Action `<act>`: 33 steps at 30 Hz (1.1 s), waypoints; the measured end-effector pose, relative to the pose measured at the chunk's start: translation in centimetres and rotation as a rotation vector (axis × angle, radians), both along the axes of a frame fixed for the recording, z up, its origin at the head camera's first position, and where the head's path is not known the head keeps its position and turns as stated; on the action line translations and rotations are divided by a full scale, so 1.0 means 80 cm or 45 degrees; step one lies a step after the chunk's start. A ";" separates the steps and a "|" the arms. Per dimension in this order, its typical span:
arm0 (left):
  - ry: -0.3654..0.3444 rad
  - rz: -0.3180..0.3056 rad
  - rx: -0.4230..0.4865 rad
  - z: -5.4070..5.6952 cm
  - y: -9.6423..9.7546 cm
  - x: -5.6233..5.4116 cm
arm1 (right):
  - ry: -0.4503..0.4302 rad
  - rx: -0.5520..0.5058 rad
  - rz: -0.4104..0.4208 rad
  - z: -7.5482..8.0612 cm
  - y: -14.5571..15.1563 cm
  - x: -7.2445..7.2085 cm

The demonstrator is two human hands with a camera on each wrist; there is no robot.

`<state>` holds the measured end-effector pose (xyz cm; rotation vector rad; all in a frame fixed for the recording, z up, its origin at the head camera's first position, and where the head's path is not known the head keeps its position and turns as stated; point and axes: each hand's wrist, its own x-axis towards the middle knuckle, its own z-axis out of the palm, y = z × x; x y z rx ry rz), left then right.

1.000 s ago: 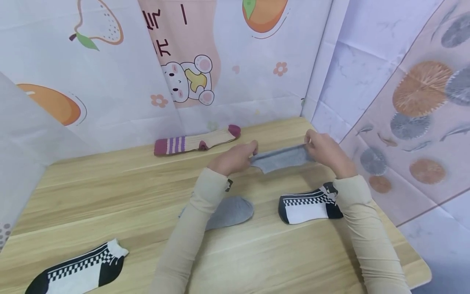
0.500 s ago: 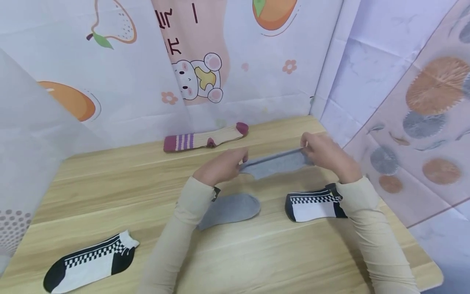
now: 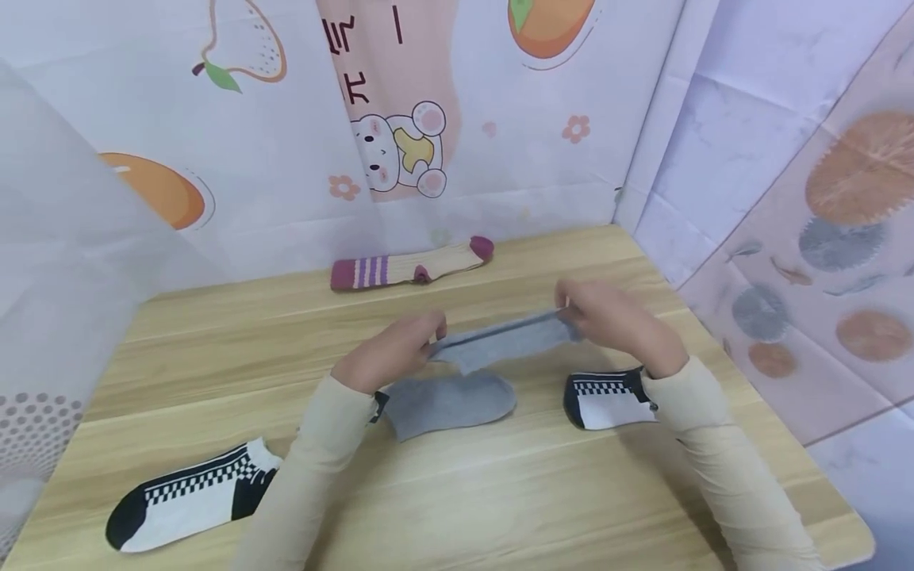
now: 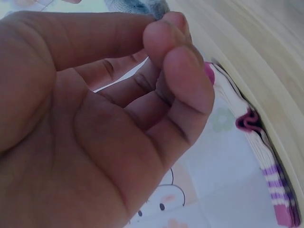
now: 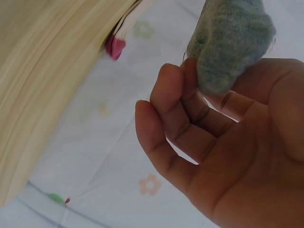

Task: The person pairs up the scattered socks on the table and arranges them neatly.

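A grey sock (image 3: 510,341) is stretched between my two hands above the table, one end pinched by each. My left hand (image 3: 396,346) grips its left end; in the left wrist view the grey knit (image 4: 137,6) shows at the thumb and fingertips. My right hand (image 3: 617,321) pinches the other end, and the right wrist view shows the rounded grey sock end (image 5: 230,45) between thumb and fingers. Just below and nearer me, a second grey sock (image 3: 453,404) lies flat on the table.
A black-and-white checkered sock (image 3: 603,400) lies partly under my right wrist, its match (image 3: 189,500) at the front left, partly behind my left sleeve. A cream, purple-striped sock (image 3: 407,268) lies along the back of the wooden table (image 3: 236,357), before a printed curtain (image 3: 286,159).
Both hands have brought the stretched grey sock left and nearer me, over the flat grey sock. More of that flat sock shows now. The view has shifted slightly.
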<state>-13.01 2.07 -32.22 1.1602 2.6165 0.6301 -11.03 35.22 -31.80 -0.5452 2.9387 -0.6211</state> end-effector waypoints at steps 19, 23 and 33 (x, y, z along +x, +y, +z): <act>-0.101 0.110 -0.174 -0.011 -0.080 0.037 | 0.161 0.008 0.333 -0.035 -0.082 0.034; -0.111 0.106 -0.207 -0.015 -0.078 0.036 | 0.139 0.050 0.365 -0.042 -0.092 0.040; -0.167 0.172 -0.264 -0.032 -0.074 0.033 | 0.006 0.115 0.376 -0.060 -0.109 0.039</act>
